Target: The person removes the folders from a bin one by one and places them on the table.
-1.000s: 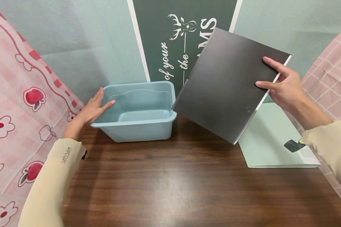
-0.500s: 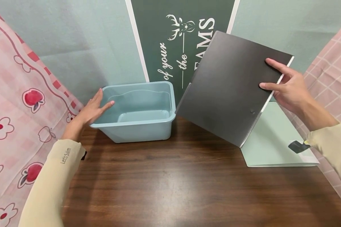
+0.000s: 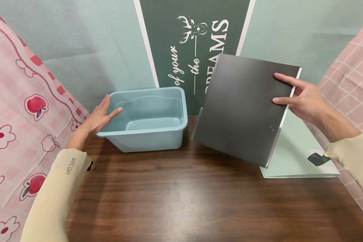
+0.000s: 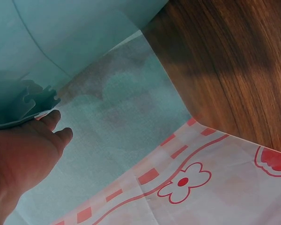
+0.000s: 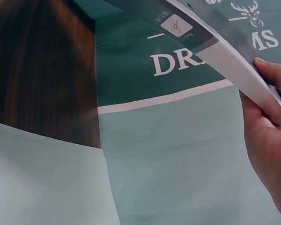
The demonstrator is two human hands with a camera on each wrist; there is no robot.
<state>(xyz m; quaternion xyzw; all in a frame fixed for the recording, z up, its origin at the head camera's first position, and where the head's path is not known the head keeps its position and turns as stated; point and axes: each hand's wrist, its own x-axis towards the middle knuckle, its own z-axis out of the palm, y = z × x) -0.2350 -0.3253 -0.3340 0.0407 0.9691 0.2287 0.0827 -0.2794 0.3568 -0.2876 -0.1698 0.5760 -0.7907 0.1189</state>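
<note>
My right hand (image 3: 305, 97) holds a black file folder (image 3: 239, 111) by its right edge, two digits spread over the dark cover. The folder is tilted above the table, right of the blue plastic bin (image 3: 145, 141). In the right wrist view, its pale spine (image 5: 239, 70) shows between thumb and fingers, with a white A4 label. At the bin's left end, my left hand (image 3: 98, 116) holds the rim, thumb over the inside. The left wrist view shows fingers (image 4: 51, 122) outside, under the rim. No contents show in the bin.
A light green folder (image 3: 299, 148) lies on the brown wooden table (image 3: 181, 198) at the right, partly behind the black one. Cloth hangs at the back, with a printed deer panel (image 3: 196, 30). Pink patterned cloth (image 3: 15, 134) borders the left side, and pink checked cloth the right.
The black folder first shifts slightly right, then comes down and a little left, turning more upright. My right hand moves with it. My left hand and the bin stay in place.
</note>
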